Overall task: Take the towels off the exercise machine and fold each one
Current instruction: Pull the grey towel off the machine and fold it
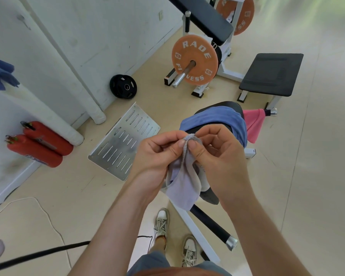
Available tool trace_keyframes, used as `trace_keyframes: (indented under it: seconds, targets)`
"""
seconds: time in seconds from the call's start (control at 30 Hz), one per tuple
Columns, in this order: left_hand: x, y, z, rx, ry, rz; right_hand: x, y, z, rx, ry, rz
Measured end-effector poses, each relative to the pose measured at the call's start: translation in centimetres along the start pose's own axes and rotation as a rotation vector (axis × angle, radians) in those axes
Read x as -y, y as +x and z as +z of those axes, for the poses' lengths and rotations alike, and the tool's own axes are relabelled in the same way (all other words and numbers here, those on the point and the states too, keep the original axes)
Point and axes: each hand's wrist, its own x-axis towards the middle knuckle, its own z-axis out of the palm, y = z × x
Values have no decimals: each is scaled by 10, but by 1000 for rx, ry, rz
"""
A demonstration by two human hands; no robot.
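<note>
I hold a small pale grey towel (184, 182) in front of me with both hands. My left hand (157, 156) and my right hand (217, 156) pinch its top edge together between thumbs and fingers, and the rest hangs down. Behind my hands, a blue towel (213, 118) is draped over the black padded seat of the exercise machine (227, 106). A pink towel (254, 124) hangs from the machine's bar on the right. Another blue towel (0, 73) hangs at the far left edge.
A slotted metal plate (124, 140) lies on the floor to the left. Two red fire extinguishers (40, 144) lie by the wall. A barbell with orange weight plates (194, 60), a black bench (271, 74) and a black weight plate (123, 86) stand farther back. A cable (38, 255) crosses the floor.
</note>
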Motion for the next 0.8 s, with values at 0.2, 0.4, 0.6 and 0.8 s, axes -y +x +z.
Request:
trace_keyframes:
  seconds: [0.2, 0.4, 0.6, 0.8]
  targets:
    - [-5, -1, -7, 60, 174, 87, 3, 0, 3, 81, -128, -63]
    - [-11, 0, -3, 2, 323, 172, 0, 4, 8, -9, -162, -90]
    - [3, 11, -29, -68, 701, 123, 15, 24, -8, -158, -152, -218]
    - [30, 18, -96, -256, 1052, -158, 13, 58, -45, -364, -239, -288]
